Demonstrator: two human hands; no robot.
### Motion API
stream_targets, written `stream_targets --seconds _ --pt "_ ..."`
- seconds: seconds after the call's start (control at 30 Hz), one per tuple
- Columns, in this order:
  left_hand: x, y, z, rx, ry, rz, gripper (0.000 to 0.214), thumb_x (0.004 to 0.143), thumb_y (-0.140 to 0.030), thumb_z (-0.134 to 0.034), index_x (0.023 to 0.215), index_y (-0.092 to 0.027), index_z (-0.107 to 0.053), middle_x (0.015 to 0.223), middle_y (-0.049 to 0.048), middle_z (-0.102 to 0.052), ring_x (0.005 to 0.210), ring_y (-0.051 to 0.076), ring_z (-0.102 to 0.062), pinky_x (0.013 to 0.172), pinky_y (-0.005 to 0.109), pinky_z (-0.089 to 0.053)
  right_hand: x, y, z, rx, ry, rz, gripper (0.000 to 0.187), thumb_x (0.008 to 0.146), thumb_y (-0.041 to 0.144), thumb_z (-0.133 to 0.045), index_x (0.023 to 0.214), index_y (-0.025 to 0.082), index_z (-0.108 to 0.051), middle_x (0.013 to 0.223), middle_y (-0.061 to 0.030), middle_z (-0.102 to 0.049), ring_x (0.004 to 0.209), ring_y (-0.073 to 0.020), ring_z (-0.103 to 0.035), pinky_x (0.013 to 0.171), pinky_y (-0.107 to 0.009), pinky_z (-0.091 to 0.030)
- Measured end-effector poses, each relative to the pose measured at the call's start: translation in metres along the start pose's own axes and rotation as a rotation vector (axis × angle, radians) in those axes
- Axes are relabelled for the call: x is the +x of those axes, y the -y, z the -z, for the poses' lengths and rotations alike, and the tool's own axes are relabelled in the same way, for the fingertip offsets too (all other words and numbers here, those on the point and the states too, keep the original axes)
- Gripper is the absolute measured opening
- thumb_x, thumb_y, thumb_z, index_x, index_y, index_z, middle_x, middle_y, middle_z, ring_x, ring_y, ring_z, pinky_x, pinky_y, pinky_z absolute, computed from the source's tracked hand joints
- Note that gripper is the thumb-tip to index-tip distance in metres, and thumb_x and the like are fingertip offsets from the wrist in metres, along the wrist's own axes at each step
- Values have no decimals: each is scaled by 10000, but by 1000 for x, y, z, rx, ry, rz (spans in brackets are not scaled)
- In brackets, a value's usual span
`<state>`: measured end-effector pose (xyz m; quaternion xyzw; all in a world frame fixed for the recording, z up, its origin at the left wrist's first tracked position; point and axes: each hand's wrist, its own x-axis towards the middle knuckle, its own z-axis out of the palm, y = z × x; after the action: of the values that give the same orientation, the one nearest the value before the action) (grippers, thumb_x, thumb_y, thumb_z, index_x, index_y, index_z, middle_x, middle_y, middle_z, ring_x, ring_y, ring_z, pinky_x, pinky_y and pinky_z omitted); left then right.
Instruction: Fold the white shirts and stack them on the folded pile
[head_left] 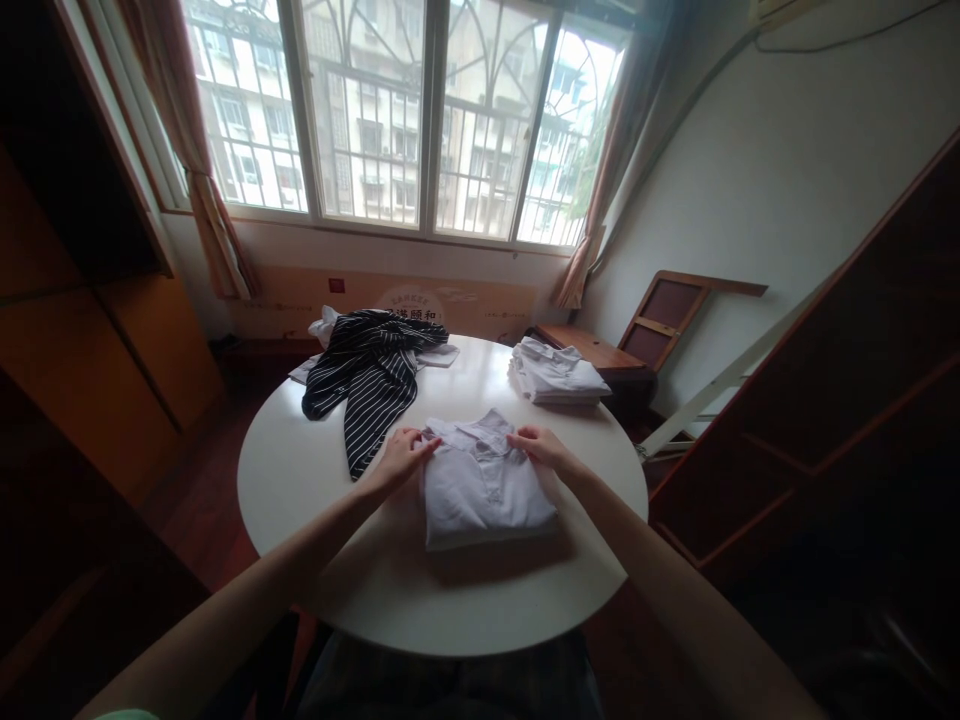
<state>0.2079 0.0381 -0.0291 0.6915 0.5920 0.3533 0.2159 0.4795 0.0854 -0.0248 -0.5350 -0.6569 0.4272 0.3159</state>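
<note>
A folded pale grey polo shirt [480,485] lies in the middle of the round white table [360,590], collar away from me. My left hand [401,455] rests on its left shoulder edge, fingers pressed onto the cloth by the collar. My right hand [540,447] rests on the right shoulder, fingers curled over the fabric. Both hands touch the shirt where it lies flat on the table.
A crumpled black-and-white striped garment [367,375] lies at the table's back left over a white cloth [324,322]. A stack of folded white shirts [556,376] sits at the back right. Wooden cabinets flank both sides; a window is ahead.
</note>
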Motion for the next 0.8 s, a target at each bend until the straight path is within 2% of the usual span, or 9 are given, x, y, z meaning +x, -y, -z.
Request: stream_targets --seconds 0.07,0.2,0.33,0.43,0.53,0.6,0.67,0.8 --pt "9 2 -8 -51 -13 15 272 735 -381 -524 793 -142 -640 890 77 -627 932 222 -532 853 324 -415 3 5 -6 68 -11 38 372 567 450 -682 697 133 -538 614 20 -529 527 -91 -467 498 -217 -362" --pt "20 5 -13 -230 24 4 235 716 -324 -512 822 -149 -627 851 44 -633 842 196 -546 789 305 -430 7 8 -15 183 35 167 349 613 403 -648 832 144 -569 775 -26 -615 684 -157 -549 613 -261 -427" --pt "27 11 -14 -424 3 41 222 701 -368 -519 737 -154 -568 750 12 -588 709 160 -521 664 264 -417 15 -1 -20 101 -140 202 285 655 408 -607 791 167 -540 702 -11 -598 652 -163 -522 586 -268 -408" --pt "31 13 -17 -580 -24 58 238 695 -392 -529 750 -161 -543 720 -8 -561 637 127 -488 600 232 -390 19 -7 -20 21 -299 279 254 706 427 -553 762 185 -499 683 -3 -572 632 -154 -499 580 -263 -388" --pt "32 12 -17 -570 -74 73 219 681 -380 -536 725 -166 -533 678 -22 -537 584 108 -450 555 220 -359 20 -8 -20 -118 -387 301 238 733 428 -520 713 201 -452 640 7 -537 598 -146 -476 564 -257 -357" --pt "33 9 -16 -487 -88 90 205 673 -369 -544 659 -167 -510 623 -33 -501 549 99 -417 522 219 -329 20 -8 -20 -249 -350 249 244 721 420 -536 673 206 -431 613 14 -519 577 -141 -463 550 -252 -335" --pt "36 5 -15 -445 -39 98 252 674 -395 -554 599 -169 -473 573 -43 -452 516 90 -378 494 219 -301 20 -7 -20 -352 -280 198 237 702 399 -562 655 201 -440 629 8 -533 590 -140 -469 555 -247 -329" --pt "41 0 -18 -478 83 87 347 649 -486 -582 581 -165 -468 555 -41 -452 506 91 -377 481 218 -303 25 -5 -18 -368 -219 189 173 700 339 -572 684 179 -508 718 -19 -594 651 -145 -504 592 -241 -350"
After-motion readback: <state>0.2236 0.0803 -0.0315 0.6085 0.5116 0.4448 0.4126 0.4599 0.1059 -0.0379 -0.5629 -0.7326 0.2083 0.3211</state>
